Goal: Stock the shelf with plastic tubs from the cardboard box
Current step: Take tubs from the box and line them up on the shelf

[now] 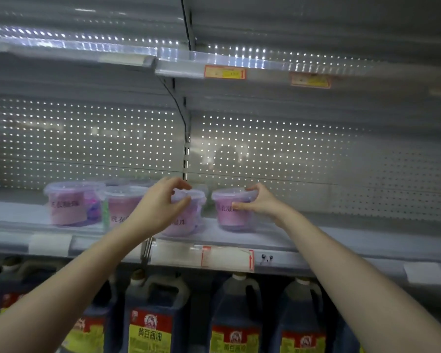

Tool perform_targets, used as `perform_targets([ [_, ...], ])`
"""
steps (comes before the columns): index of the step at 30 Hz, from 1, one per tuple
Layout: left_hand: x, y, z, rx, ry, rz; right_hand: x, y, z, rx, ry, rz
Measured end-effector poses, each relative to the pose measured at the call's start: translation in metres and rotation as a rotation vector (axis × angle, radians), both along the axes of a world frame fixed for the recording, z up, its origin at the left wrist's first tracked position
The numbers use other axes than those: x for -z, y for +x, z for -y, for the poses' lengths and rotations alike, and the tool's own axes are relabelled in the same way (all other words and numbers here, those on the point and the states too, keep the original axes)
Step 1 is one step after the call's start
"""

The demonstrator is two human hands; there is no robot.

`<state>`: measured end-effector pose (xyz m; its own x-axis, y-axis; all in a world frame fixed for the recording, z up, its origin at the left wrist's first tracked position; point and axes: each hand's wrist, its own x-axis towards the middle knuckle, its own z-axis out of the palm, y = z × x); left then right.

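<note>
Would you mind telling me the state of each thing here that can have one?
Left tub: lidded, upright on the shelf, untouched.
Second tub: lidded, upright, untouched.
Third tub: lidded, upright on the shelf, gripped at its rim by the left hand.
Right tub: lidded, upright on the shelf, held by the right hand.
Jugs: capped, upright, one level down.
</note>
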<state>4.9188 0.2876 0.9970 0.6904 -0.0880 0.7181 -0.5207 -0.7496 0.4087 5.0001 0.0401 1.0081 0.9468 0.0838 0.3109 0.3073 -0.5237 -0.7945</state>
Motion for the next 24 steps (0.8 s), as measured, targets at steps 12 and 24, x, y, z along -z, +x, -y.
perform_targets([
  [12, -0.015, 0.037, 0.017, -0.279, 0.425, -0.032, -0.002, 0.057, 0.004, 0.315, -0.714, 0.181],
  [24, -0.032, 0.076, 0.020, -0.212, 0.365, -0.050, -0.014, 0.107, -0.010, 0.355, -0.675, 0.045],
])
